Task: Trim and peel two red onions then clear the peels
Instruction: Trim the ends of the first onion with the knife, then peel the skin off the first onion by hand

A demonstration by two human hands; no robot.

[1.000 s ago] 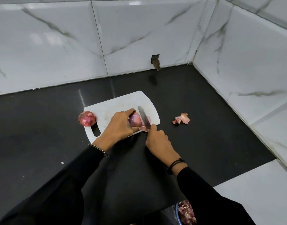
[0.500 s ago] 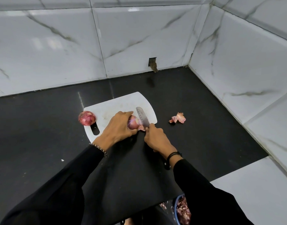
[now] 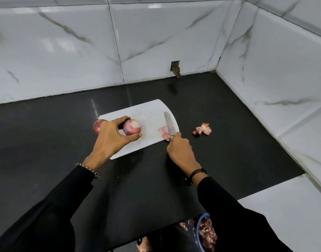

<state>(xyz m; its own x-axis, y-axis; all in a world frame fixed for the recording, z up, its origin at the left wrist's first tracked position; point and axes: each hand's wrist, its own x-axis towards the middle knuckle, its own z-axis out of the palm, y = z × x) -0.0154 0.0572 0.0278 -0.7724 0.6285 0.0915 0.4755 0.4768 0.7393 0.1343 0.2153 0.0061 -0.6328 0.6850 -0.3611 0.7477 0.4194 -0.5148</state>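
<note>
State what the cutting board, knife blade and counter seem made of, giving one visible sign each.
Cutting board: probably plastic, matt white and thin. Knife blade: likely steel, grey with dull sheen. Counter: perhaps polished stone, black with glossy reflections.

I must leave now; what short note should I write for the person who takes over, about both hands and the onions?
Left hand grips the trimmed onion over the cutting board. Right hand holds the knife, blade over the board beside cut-off scraps. Second onion sits at the board's left edge, skin on. Done: one end of the trimmed onion cut; some peels lie on the counter. Left: finish both onions, clear peels.
</note>
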